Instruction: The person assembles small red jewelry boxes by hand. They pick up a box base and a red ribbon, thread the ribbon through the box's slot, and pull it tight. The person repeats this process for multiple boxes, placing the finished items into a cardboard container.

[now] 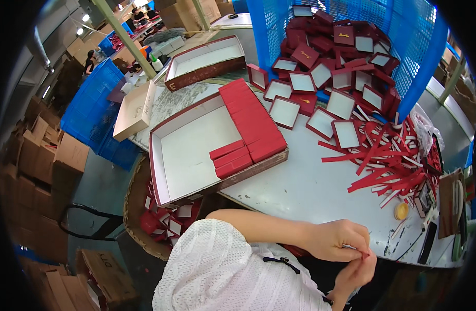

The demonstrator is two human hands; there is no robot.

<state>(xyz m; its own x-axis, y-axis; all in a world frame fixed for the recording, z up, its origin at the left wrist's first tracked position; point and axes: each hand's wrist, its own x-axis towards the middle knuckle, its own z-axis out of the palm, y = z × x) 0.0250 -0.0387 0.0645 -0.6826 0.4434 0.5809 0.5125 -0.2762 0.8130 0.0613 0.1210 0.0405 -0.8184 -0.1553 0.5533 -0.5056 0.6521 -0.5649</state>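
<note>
My left hand [335, 240] and my right hand [358, 270] meet at the near edge of the white table [310, 192], fingertips pressed together on a small red piece [365, 254]. Most of that piece is hidden by my fingers. A heap of red and white paper strips [388, 166] lies just beyond my hands. Farther left stands a shallow white-lined tray [189, 150] holding rows of closed red boxes [251, 119].
Open red boxes with white lining [321, 103] spill from a tipped blue crate [404, 46]. A second tray [204, 62] stands at the back. A small yellow round thing [401, 211] lies right. A round basket of red boxes [163, 220], blue crates [90, 114] and cardboard cartons [46, 160] are left.
</note>
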